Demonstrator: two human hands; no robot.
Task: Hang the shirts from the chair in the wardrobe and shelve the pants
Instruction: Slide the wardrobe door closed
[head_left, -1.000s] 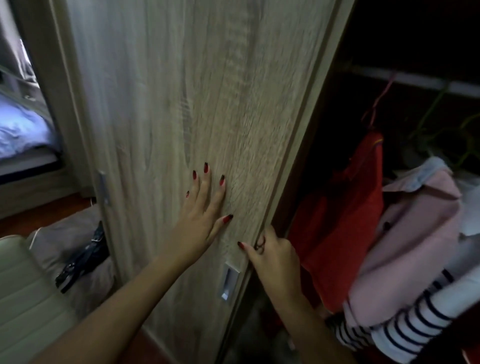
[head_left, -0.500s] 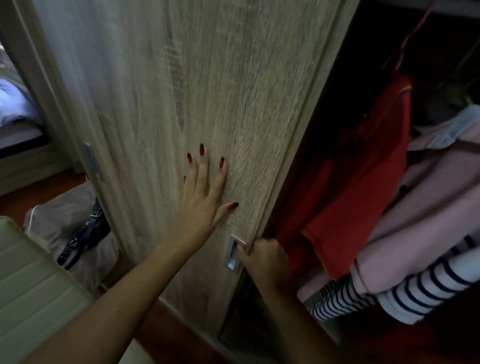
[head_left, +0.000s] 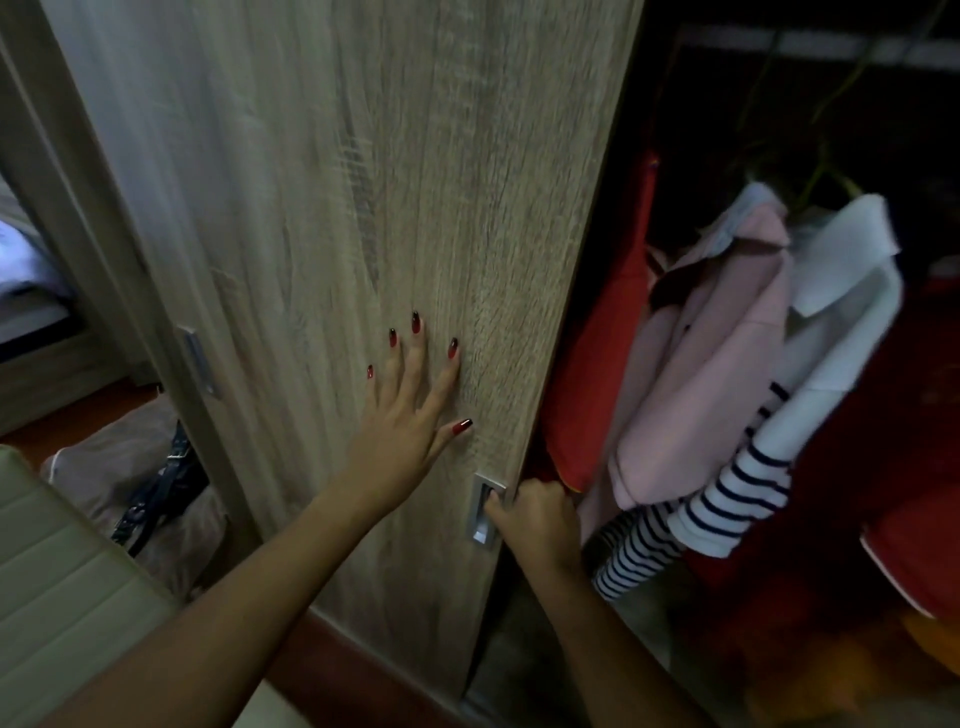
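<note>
My right hand (head_left: 535, 519) grips the wardrobe door (head_left: 363, 208) edge, fingertips hidden behind it; my left hand (head_left: 405, 431) lies flat, fingers spread. The door's long axis runs one to seven o'clock.

Light dim, edges blurred. Floor (head_left: 332, 675) reddish-brown. Bed (head_left: 31, 317) at far left: pale bluish bedding, wood frame. Beige bag (head_left: 104, 457) with a dark strap (head_left: 156, 499) lies on the floor near the bed.
</note>
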